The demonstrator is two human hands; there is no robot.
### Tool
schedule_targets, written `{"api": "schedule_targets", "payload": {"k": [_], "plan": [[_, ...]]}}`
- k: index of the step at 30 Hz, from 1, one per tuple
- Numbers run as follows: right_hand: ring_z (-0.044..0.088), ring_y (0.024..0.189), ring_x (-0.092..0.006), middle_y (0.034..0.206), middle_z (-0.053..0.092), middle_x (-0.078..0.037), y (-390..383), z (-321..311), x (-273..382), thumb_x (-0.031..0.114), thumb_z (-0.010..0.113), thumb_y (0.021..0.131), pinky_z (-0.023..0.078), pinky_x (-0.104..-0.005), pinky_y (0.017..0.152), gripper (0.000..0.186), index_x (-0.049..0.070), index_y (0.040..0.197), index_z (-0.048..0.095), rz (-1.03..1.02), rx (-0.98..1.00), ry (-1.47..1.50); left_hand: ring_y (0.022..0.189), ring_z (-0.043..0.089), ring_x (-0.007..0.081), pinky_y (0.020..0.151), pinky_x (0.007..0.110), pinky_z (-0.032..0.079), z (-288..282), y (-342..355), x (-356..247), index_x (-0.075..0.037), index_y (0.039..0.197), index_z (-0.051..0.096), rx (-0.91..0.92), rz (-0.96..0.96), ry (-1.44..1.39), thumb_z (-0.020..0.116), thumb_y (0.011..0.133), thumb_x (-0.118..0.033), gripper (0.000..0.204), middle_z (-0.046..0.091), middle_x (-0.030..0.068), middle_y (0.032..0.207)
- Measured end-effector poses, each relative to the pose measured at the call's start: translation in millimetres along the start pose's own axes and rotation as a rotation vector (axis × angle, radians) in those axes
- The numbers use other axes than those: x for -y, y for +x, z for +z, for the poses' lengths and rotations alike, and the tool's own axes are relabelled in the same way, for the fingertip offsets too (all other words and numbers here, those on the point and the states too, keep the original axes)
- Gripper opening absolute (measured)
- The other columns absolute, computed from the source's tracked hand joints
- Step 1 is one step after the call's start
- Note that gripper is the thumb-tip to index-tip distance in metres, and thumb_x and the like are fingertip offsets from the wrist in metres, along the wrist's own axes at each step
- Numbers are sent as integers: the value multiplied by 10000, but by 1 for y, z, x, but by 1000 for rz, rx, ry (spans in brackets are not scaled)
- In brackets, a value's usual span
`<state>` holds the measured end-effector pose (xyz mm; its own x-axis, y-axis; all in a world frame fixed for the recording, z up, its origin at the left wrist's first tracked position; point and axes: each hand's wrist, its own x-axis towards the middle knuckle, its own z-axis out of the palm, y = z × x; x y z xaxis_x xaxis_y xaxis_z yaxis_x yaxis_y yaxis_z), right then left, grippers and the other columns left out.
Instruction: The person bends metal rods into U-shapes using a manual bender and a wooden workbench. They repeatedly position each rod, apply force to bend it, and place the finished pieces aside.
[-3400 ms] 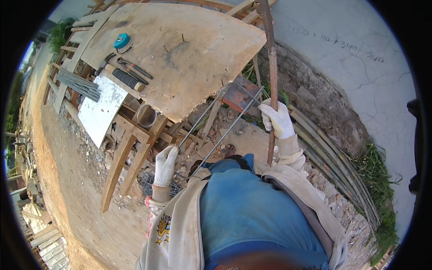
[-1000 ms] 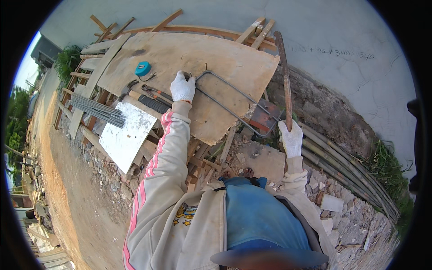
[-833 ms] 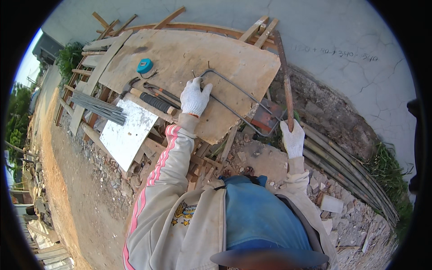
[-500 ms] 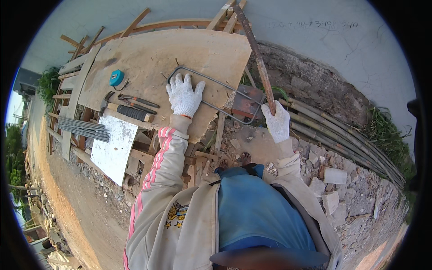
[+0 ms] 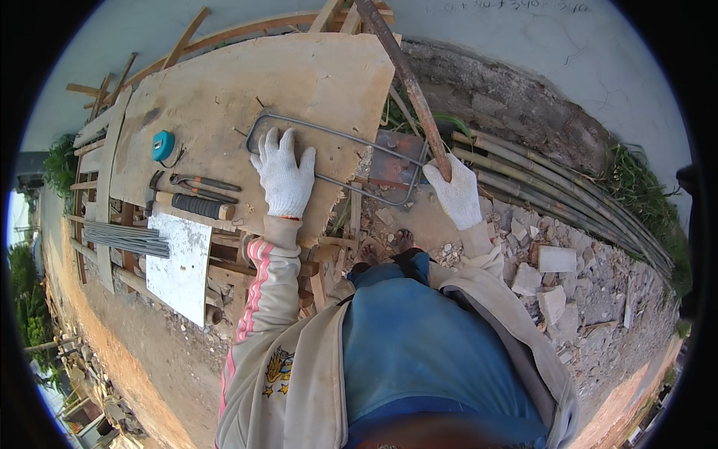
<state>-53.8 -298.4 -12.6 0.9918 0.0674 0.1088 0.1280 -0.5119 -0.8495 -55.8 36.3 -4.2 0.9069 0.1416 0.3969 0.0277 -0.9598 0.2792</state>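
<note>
My left hand point(image 5: 286, 179), in a white knit glove, lies with fingers spread on the plywood board point(image 5: 187, 90), over a bent steel rod rectangle point(image 5: 396, 153). Nails point(image 5: 259, 102) stick up by the rectangle's left end, and its right end overhangs the board above a rusty metal plate point(image 5: 393, 146). My gloved right hand point(image 5: 456, 191) grips the lower end of a long rusty bar point(image 5: 407, 75), which slants up past the board's right corner. Left of my hands lie a teal tape measure point(image 5: 162, 145), pincers point(image 5: 206, 182) and a hammer point(image 5: 186, 202) with a black-wrapped handle.
A bundle of steel rods point(image 5: 127, 239) rests across planks and a white sheet point(image 5: 176, 284) at left. Long bamboo poles point(image 5: 561, 202) lie at right along the base of a cracked wall point(image 5: 523, 22), above broken rubble point(image 5: 553, 299). A dirt path runs at far left.
The rod rectangle has gone from my hands onto the board. My left hand has moved up onto it and spread its fingers. My right hand still holds the bar, now more slanted.
</note>
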Motion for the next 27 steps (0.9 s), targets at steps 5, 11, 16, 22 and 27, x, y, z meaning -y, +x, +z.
{"api": "schedule_targets", "payload": {"k": [5,11,16,22,27], "plan": [[481,627,-344,758,598,-201,2,9,-2,299,753,954,483,-377,618,315,8,1007,644,-26,-49,87,1379,452,437,1153,575,353,-3,-6,-3,-71,1337,620,-76,-49,-186,737,911,-344,520,525,245,1441],[583,676,-400,785,636,-203,-4,19,-2,309,748,959,505,-375,638,310,18,1019,660,-43,-117,-78,1355,494,424,1150,513,374,10,20,-7,3,1331,616,-53,-65,39,715,920,-441,613,541,248,1449],[615,692,-409,785,639,-206,-9,24,-1,304,740,962,510,-383,638,296,23,1004,661,-31,-184,-50,1324,491,462,1136,547,364,23,32,-19,64,1269,601,-70,-91,10,714,891,-509,696,568,280,1385],[558,633,-307,764,625,-201,-8,23,0,284,722,978,512,-356,663,266,26,1027,679,-42,-151,-24,1392,449,441,1165,518,349,18,31,-16,65,1334,584,-11,-92,-28,708,904,-510,729,529,265,1451],[565,647,-307,775,628,-199,-6,22,3,291,720,977,517,-359,677,278,23,1037,677,-51,-157,-52,1301,483,421,1096,540,361,24,30,-17,69,1219,605,-155,-34,41,741,858,-488,677,563,245,1354]]}}
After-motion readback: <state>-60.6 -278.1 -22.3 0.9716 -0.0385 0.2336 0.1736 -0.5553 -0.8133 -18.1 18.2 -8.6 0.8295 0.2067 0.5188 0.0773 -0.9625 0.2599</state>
